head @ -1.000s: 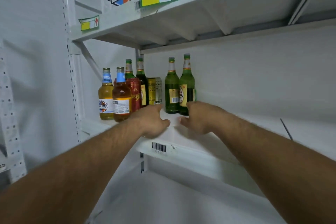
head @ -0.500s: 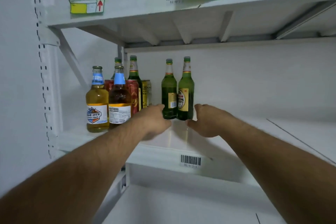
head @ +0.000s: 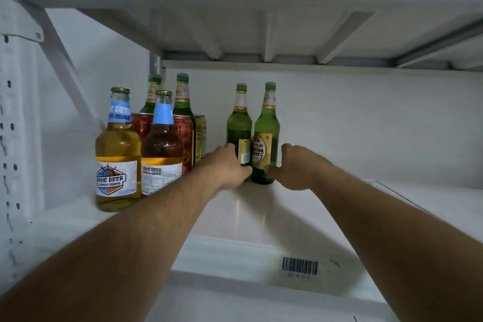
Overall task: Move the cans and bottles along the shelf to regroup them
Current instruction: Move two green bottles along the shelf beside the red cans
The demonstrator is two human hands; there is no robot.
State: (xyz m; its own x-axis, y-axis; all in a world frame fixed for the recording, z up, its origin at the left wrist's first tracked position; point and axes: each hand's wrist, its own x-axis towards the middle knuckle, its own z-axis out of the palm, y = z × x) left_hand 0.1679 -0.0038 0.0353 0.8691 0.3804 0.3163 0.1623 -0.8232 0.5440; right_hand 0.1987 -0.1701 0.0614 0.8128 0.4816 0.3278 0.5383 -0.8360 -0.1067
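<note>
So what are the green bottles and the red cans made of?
The two green bottles by the hands look like glass: shiny, see-through green, with paper labels. The red cans behind the amber bottles look like printed metal, with a dull gloss, though they are mostly hidden.

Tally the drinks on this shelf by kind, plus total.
Green bottles: 4
Amber bottles with blue neck labels: 2
Red cans: 2 visible
Gold cans: 1 visible
Total: 9 visible
</note>
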